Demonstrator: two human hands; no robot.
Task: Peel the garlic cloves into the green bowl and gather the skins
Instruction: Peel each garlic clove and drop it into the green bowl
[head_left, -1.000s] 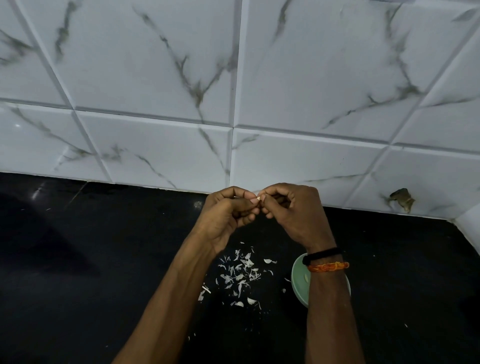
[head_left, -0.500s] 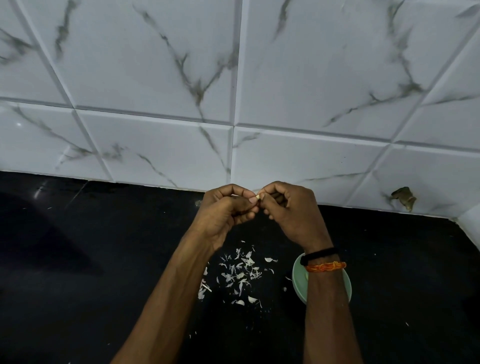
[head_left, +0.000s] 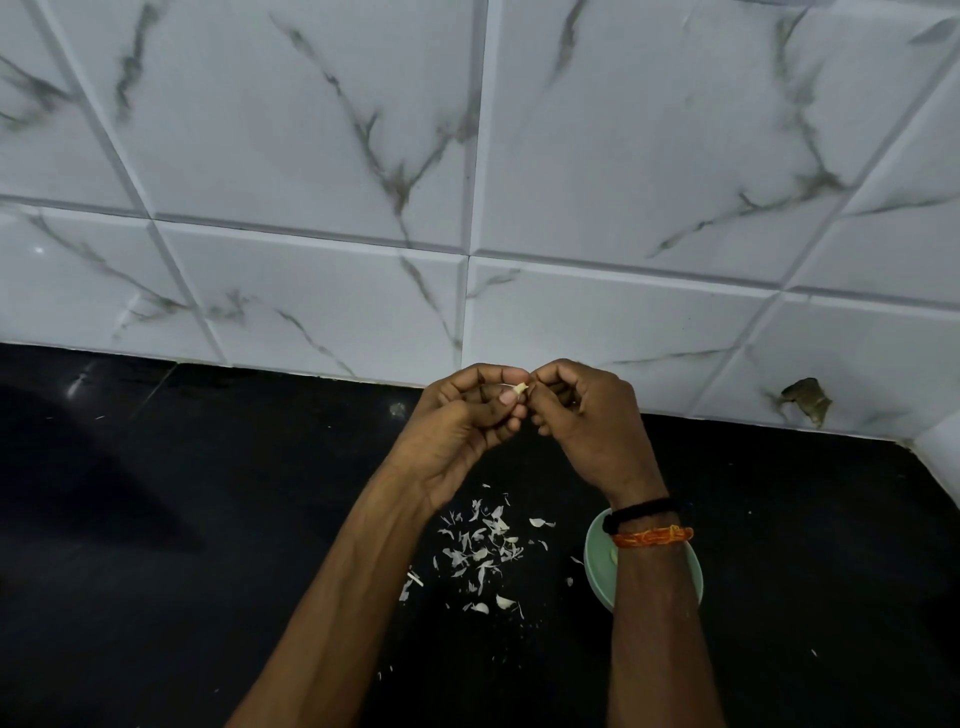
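My left hand (head_left: 462, 426) and my right hand (head_left: 587, 415) meet fingertip to fingertip above the black counter, both pinching a small pale garlic clove (head_left: 520, 388). Only the clove's tip shows between the fingers. Below the hands, a loose scatter of white garlic skins (head_left: 480, 545) lies on the counter. The green bowl (head_left: 597, 556) sits to the right of the skins, mostly hidden under my right forearm; its contents are largely covered.
The black countertop (head_left: 182, 545) stretches left and right of the hands. A white marble-patterned tiled wall (head_left: 467, 182) rises right behind them, with a chipped brown spot (head_left: 805, 397) at the lower right. The wall turns a corner at far right.
Both hands have stayed together at the same spot, fingers working slightly on the clove. Skins and bowl have not moved.
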